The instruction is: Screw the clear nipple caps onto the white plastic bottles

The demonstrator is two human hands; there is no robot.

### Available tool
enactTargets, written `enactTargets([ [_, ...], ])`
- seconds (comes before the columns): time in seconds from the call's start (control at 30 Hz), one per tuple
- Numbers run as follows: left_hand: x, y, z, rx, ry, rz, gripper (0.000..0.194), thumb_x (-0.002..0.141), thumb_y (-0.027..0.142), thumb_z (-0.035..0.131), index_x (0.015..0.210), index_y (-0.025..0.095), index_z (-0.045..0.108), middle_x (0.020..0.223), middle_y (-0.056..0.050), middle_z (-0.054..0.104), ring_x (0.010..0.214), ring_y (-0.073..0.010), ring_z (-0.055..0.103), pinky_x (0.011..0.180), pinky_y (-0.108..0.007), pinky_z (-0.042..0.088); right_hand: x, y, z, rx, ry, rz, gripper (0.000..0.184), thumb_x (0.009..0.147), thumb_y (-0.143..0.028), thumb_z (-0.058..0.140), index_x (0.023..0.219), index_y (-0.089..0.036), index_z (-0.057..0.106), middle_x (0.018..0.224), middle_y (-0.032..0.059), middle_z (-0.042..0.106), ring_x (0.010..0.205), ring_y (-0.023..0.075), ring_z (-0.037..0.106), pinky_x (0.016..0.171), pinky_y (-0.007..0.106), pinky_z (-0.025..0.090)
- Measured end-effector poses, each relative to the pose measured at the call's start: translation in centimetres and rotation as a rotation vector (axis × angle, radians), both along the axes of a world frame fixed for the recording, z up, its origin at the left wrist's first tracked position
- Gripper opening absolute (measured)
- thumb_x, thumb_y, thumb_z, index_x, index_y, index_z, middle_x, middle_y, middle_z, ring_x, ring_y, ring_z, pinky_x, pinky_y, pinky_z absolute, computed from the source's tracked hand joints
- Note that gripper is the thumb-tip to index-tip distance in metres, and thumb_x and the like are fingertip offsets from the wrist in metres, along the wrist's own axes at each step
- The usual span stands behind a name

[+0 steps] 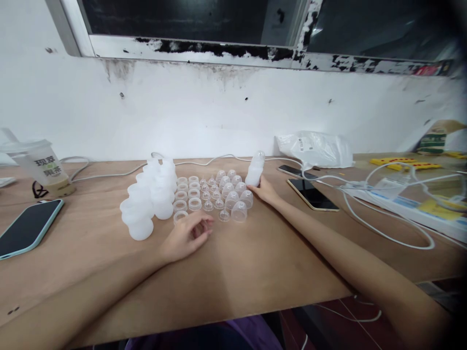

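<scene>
An assembled baby bottle (255,172) with a clear cap stands at the back right of the rows, tilted slightly. My right hand (267,191) grips its base; some of the fingers are hidden behind it. My left hand (188,236) rests on the table in front of the rings, loosely curled, thumb and fingers apart, with nothing seen between them. Beyond it are the white screw rings (194,203) in two columns, then small clear nipples (207,205), then clear dome caps (239,212). Frosted white bottle bodies (141,227) stand grouped to the left.
At the left lie a phone (30,227) and a drink cup (49,167). Two more phones, one gold-edged (313,194), lie right of my right hand. A white plastic bag (316,148) sits by the wall. White cables (386,233) loop over a box at the right.
</scene>
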State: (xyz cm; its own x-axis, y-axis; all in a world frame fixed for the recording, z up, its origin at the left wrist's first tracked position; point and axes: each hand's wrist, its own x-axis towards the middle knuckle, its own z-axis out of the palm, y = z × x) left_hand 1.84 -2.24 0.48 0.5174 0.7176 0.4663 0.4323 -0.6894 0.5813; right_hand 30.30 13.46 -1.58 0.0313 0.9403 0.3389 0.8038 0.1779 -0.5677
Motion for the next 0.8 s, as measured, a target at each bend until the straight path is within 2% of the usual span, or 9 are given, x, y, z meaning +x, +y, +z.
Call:
enactTargets([
  [0.27, 0.1, -0.3, 0.2, 0.172, 0.391, -0.166, 0.017, 0.081, 0.018, 0.037, 0.092, 0.015, 0.050, 0.085, -0.005, 0.053, 0.077, -0.0130, 0.049, 0.067, -0.025, 0.041, -0.3, 0.1, 0.0, -0.005, -0.055, 0.018, 0.047, 0.075, -0.024, 0.045, 0.118, -0.008, 0.036, 0.112, 0.0185, 0.052, 0.102, 0.0283, 0.050, 0.086, 0.041, 0.037],
  [0.37, 0.2, -0.2, 0.2, 0.229, 0.490, -0.216, 0.021, 0.083, 0.020, 0.033, 0.091, 0.015, 0.052, 0.087, -0.006, 0.054, 0.082, -0.0148, 0.049, 0.071, -0.027, 0.040, -0.3, 0.1, -0.1, -0.015, -0.040, -0.021, 0.051, 0.074, -0.021, 0.045, 0.120, -0.005, 0.033, 0.114, 0.0206, 0.050, 0.106, 0.0295, 0.046, 0.089, 0.042, 0.035],
  [0.47, 0.1, -0.2, 0.2, 0.245, 0.512, -0.227, 0.024, 0.084, 0.020, 0.032, 0.094, 0.015, 0.052, 0.092, -0.007, 0.055, 0.085, -0.0154, 0.049, 0.076, -0.028, 0.040, -0.3, -0.4, 0.5, 0.011, -0.005, -0.132, 0.058, 0.075, -0.018, 0.040, 0.126, 0.002, 0.021, 0.129, 0.0248, 0.031, 0.122, 0.0305, 0.026, 0.098, 0.045, 0.024],
  [0.57, -0.1, -0.2, 0.1, 0.248, 0.515, -0.181, 0.026, 0.084, 0.023, 0.032, 0.099, 0.014, 0.051, 0.102, -0.008, 0.053, 0.094, -0.0171, 0.048, 0.082, -0.031, 0.040, -1.1, -2.4, 2.2, 0.214, 0.038, -0.214, 0.061, 0.079, -0.021, 0.033, 0.131, 0.000, 0.009, 0.138, 0.0187, 0.010, 0.128, 0.0256, 0.005, 0.102, 0.045, 0.014],
  [0.63, -0.1, -0.1, -0.1, 0.254, 0.524, -0.119, 0.030, 0.083, 0.024, 0.033, 0.105, 0.013, 0.049, 0.109, -0.010, 0.052, 0.100, -0.0190, 0.047, 0.086, -0.033, 0.039, -2.6, -4.7, 3.7, 0.419, -0.014, -0.131, 0.060, 0.082, -0.024, 0.029, 0.133, -0.009, 0.002, 0.140, 0.0109, 0.002, 0.129, 0.0215, 0.001, 0.104, 0.045, 0.012],
  [0.7, 0.0, -0.2, -0.4, 0.265, 0.553, -0.071, 0.034, 0.083, 0.025, 0.032, 0.110, 0.011, 0.046, 0.114, -0.012, 0.050, 0.107, -0.0214, 0.045, 0.090, -0.035, 0.038, -4.9, -7.6, 4.8, 0.529, -0.087, 0.021, 0.061, 0.084, -0.027, 0.027, 0.134, -0.016, -0.004, 0.141, 0.0051, -0.003, 0.129, 0.0200, -0.004, 0.104, 0.045, 0.010],
  [0.73, 0.0, -0.2, -0.6, 0.266, 0.571, -0.053, 0.035, 0.083, 0.025, 0.031, 0.111, 0.010, 0.046, 0.116, -0.013, 0.049, 0.109, -0.0226, 0.044, 0.091, -0.036, 0.038, -6.2, -9.1, 5.1, 0.540, -0.141, 0.167, 0.062, 0.084, -0.028, 0.028, 0.134, -0.019, -0.006, 0.141, 0.0033, -0.004, 0.129, 0.0196, -0.005, 0.104, 0.045, 0.010],
  [0.8, 0.2, -0.5, -1.1, 0.250, 0.586, -0.024, 0.035, 0.084, 0.024, 0.030, 0.112, 0.009, 0.046, 0.118, -0.014, 0.048, 0.113, -0.0240, 0.041, 0.092, -0.038, 0.038, -8.7, -11.9, 4.7, 0.472, -0.283, 0.547, 0.063, 0.084, -0.029, 0.031, 0.135, -0.018, -0.004, 0.141, 0.0048, 0.001, 0.129, 0.0196, -0.002, 0.105, 0.043, 0.012],
])
